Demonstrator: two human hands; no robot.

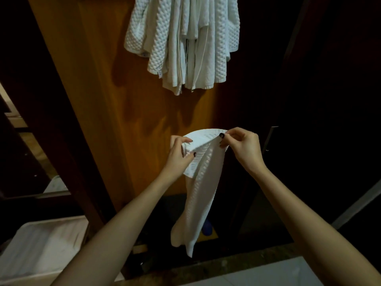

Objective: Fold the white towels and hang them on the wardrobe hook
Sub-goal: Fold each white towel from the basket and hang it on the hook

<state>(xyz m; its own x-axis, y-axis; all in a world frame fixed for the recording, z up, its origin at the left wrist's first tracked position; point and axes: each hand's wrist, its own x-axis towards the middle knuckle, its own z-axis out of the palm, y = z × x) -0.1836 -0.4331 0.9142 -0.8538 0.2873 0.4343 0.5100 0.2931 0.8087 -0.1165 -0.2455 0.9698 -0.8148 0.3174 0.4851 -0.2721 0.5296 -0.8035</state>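
White towel (203, 182), waffle-textured, hangs in the air in front of the lower half of the wooden wardrobe panel (99, 100), held by its top edge between two hands. The left hand (178, 155) has its grip closed on the left end of that edge, thumb and curled fingers pinching a small bunch of cloth. The right hand (241, 147) has its grip closed on the right end, pinching the hem between thumb and forefinger with the other fingers loosely bent below. Between the two grips the edge rises in a shallow arc against the panel. From there the cloth drops in a long, narrow drape, folded lengthwise on itself, and its pointed lower end hangs past the panel's bottom edge, over the dark space below.

High on the same panel a bundle of hung towels (183, 42) is already in place, several white layers bunched together with their lower corners fanning out at uneven heights; the top of the bundle runs out of view. Its shadow falls on the wood to the left and beneath it.

To the lower left of the panel lies a pale heap of linen (41, 248). At the panel's foot, partly behind the held towel, a small blue object (207, 228) shows; what it is cannot be told. Right of the panel is dark, with a metal handle (270, 139) faintly visible.
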